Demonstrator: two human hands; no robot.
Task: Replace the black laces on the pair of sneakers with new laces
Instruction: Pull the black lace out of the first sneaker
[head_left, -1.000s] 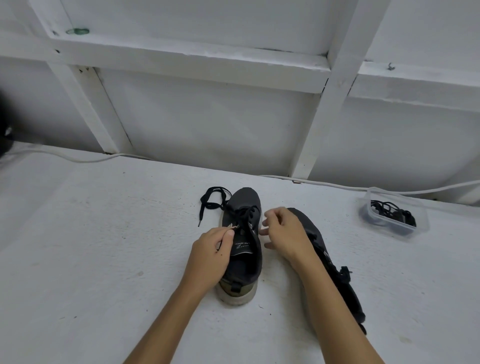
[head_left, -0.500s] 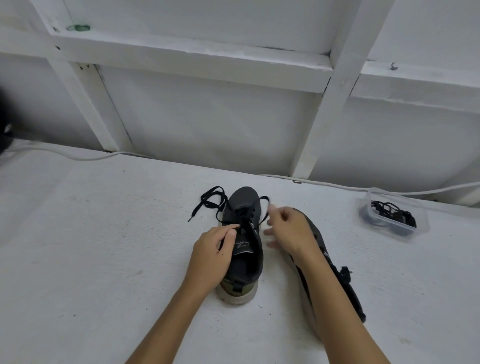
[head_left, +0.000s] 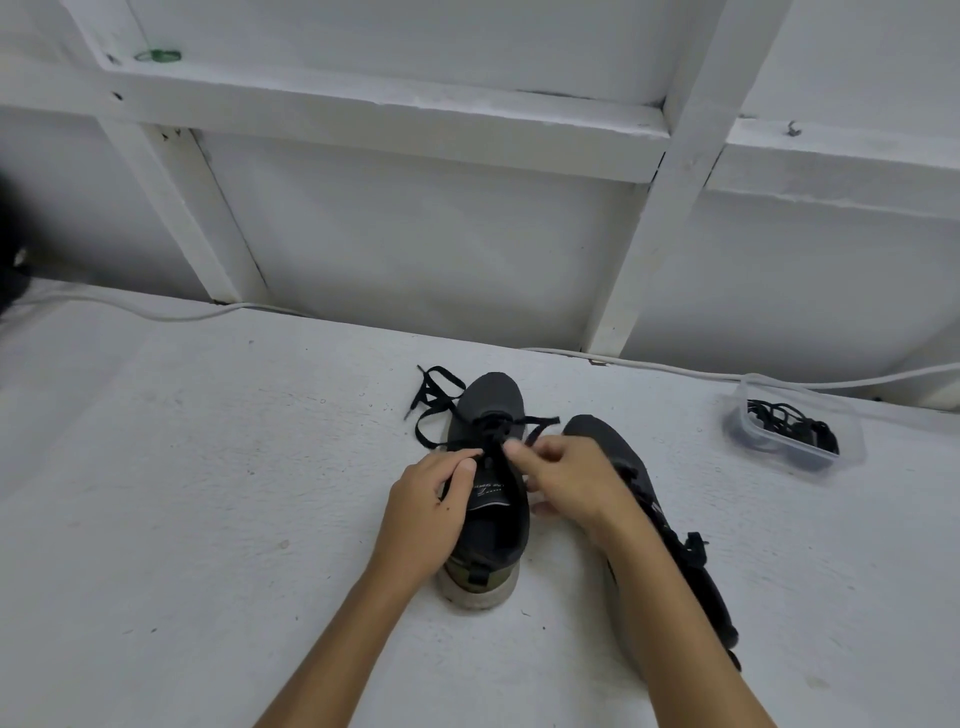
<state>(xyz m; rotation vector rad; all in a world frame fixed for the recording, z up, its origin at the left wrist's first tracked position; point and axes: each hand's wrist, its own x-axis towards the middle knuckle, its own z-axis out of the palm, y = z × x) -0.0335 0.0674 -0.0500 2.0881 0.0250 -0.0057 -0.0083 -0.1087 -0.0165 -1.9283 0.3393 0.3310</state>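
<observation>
A person's two bare hands work at the laced front of a dark grey fabric sneaker with a pale sole (head_left: 488, 525), which stands upright at the centre of the frame, toe pointing away, on a white painted tabletop (head_left: 197, 519). The left hand (head_left: 428, 512) rests against the shoe's left side, thumb and forefinger drawn together in a pinching grip on the flat black lace (head_left: 434, 410) at the eyelets. The right hand (head_left: 569, 480) comes in from the right with fingers curled, its grip pinching the same lace just beside the tongue. Loose lengths of the lace trail off the toe, one looping onto the tabletop toward the upper left of the shoe, the other running to the right of the toe.

The second dark grey sneaker (head_left: 613, 447) lies just right of the first, partly hidden under the right forearm, its black lace bunched near the heel. At the right edge of the frame, well apart from the shoes, a clear plastic tub (head_left: 802, 434) holds a tangle of black laces. A white cable (head_left: 675, 366) runs along the foot of the white panelled wall (head_left: 441, 234) behind.
</observation>
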